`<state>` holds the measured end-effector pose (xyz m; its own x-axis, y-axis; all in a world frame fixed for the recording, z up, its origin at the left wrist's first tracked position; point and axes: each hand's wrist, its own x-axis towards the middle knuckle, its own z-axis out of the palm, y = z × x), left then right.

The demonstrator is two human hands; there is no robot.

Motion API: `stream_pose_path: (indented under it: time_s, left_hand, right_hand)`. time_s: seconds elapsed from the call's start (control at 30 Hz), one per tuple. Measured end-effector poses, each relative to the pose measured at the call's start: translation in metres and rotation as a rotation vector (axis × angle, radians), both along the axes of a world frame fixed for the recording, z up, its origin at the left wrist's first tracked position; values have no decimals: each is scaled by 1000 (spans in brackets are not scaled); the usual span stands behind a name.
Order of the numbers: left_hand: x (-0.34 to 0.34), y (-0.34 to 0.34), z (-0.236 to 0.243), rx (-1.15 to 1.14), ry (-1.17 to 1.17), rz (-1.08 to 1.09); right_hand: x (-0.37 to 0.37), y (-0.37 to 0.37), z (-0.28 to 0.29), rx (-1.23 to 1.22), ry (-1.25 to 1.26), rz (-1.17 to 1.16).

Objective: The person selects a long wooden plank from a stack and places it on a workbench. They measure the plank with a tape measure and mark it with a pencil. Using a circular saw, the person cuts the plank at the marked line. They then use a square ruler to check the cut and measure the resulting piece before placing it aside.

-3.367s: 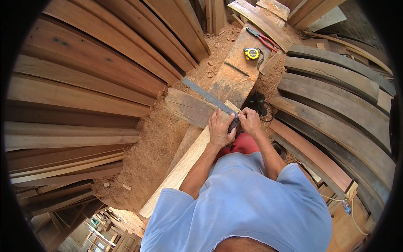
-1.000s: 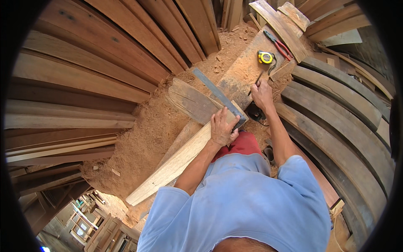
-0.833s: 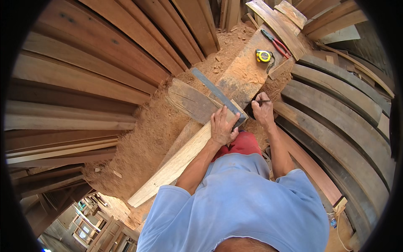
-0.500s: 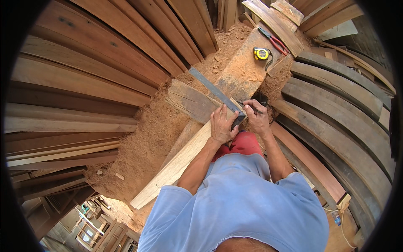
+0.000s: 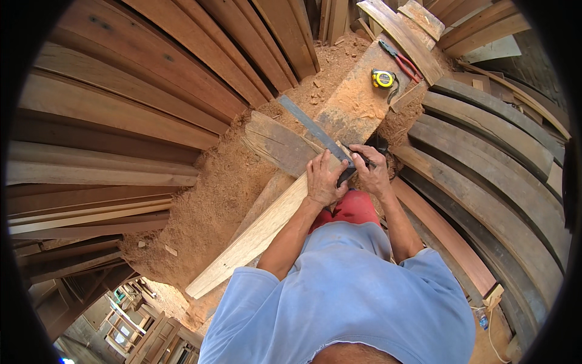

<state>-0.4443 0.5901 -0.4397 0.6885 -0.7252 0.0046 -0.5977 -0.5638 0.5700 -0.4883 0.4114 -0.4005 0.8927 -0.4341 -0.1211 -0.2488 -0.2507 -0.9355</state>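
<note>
My left hand (image 5: 323,182) grips the pale board (image 5: 245,242) and the metal square (image 5: 307,122) lying across it, fingers on top near the square's dark stock. Just right of it, my right hand (image 5: 373,173) is pinched on a thin dark pencil (image 5: 353,150) at the square's edge, near the board's far end; where the pencil's tip touches is hard to make out. A weathered grey-brown plank (image 5: 276,142) lies beneath the square. Beyond, on a sawdust-covered plank (image 5: 351,106), are a yellow tape measure (image 5: 382,79) and red-handled pliers (image 5: 405,65).
Stacked reddish-brown boards (image 5: 133,97) fan along the left. Grey curved planks (image 5: 485,170) line the right. Wood shavings (image 5: 188,224) cover the ground between. A dark object, partly hidden, sits behind my right hand. Wooden frames (image 5: 124,327) stand at the lower left.
The pencil that lay on the plank has been picked up by my right hand, which then came down and leftward to the square. My left hand stays on the square and board.
</note>
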Motion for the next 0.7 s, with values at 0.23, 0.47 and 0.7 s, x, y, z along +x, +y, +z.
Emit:
stream_pose_path:
  time_s: [0.23, 0.47, 0.7]
  left_hand:
    - [-2, 1, -4, -26, -42, -9]
    - [0, 1, -4, -21, -8, -12]
    - [1, 0, -4, -29, 17, -20]
  right_hand:
    - [-3, -4, 2, 73, 15, -56]
    - [-7, -15, -1, 154, 94, -40]
    - [3, -3, 0, 93, 50, 24]
